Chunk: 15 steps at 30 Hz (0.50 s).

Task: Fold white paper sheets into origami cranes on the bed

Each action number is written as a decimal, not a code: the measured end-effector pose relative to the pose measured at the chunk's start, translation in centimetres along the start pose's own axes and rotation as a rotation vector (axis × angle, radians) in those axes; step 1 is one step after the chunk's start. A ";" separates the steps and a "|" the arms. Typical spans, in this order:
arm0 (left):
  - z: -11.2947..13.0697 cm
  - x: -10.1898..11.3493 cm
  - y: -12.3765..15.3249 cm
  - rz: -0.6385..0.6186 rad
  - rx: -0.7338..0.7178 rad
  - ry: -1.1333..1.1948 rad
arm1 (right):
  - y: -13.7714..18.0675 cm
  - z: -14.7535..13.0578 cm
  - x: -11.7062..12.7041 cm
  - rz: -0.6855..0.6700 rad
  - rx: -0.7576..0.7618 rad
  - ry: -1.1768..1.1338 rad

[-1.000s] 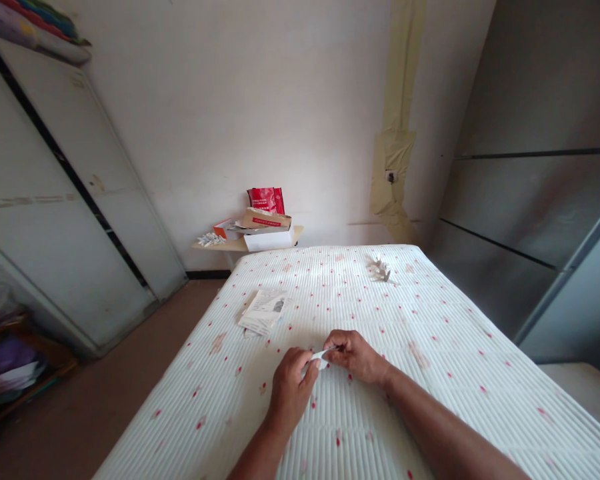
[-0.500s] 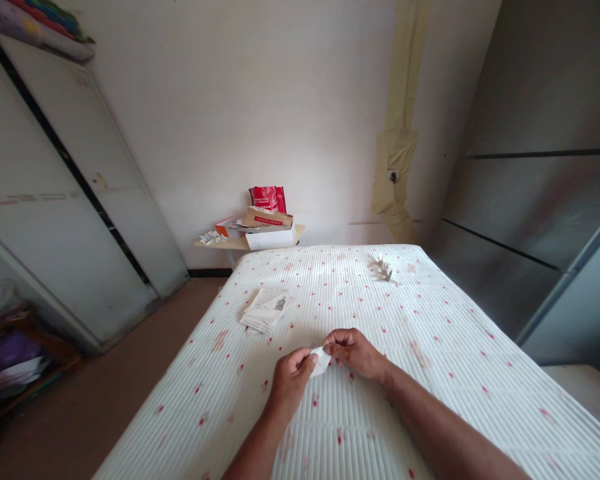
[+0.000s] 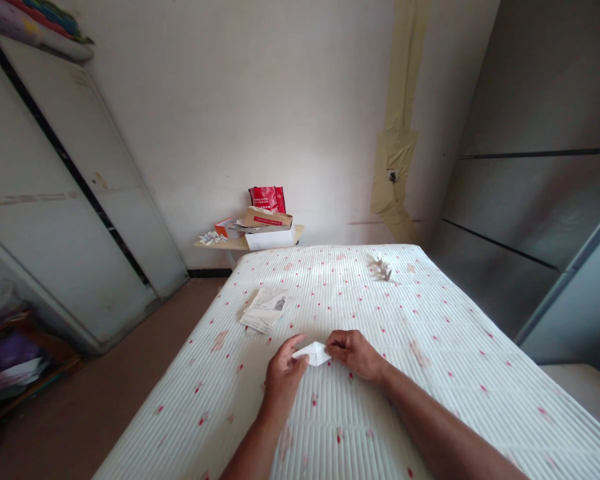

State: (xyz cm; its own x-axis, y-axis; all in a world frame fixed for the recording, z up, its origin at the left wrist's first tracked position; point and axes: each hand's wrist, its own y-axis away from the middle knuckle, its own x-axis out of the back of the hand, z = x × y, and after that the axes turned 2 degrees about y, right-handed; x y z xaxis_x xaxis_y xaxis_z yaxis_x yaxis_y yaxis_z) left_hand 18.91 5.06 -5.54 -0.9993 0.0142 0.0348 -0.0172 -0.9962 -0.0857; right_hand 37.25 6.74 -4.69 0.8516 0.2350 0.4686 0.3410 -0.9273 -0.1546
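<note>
A small folded white paper piece lies on the white mattress dotted with red, between my two hands. My left hand rests at its left corner, fingers curled and the tips pressing the paper. My right hand pinches the paper's right end with fingers closed. Both forearms reach in from the bottom edge.
A stack of printed paper sheets lies further up the mattress on the left. Small folded paper figures sit near the far edge. A low shelf with boxes and a red bag stands by the wall. Grey cabinets flank both sides.
The paper was held upright between both hands; now it lies flatter and spread on the mattress, and my left fingers have shifted to its left corner.
</note>
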 end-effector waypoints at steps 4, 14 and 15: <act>-0.8 -0.1 -0.2 -0.019 -0.031 -0.096 | 0.2 -0.6 0.3 -0.019 -0.016 0.186; -0.8 -0.8 -2.3 -0.067 -0.102 -0.150 | 0.7 -2.8 0.2 -0.172 -0.071 0.395; -0.6 -1.0 -2.5 -0.069 -0.111 -0.154 | 0.7 -2.7 0.4 -0.196 -0.075 0.370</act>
State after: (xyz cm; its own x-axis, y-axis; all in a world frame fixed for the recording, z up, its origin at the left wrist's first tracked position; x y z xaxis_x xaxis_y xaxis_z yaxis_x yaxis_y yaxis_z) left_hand 19.90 7.54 -6.00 -0.9789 0.0607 0.1953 -0.0979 -0.9775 -0.1867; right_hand 36.73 5.38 -2.28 0.5689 0.3013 0.7652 0.4404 -0.8974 0.0259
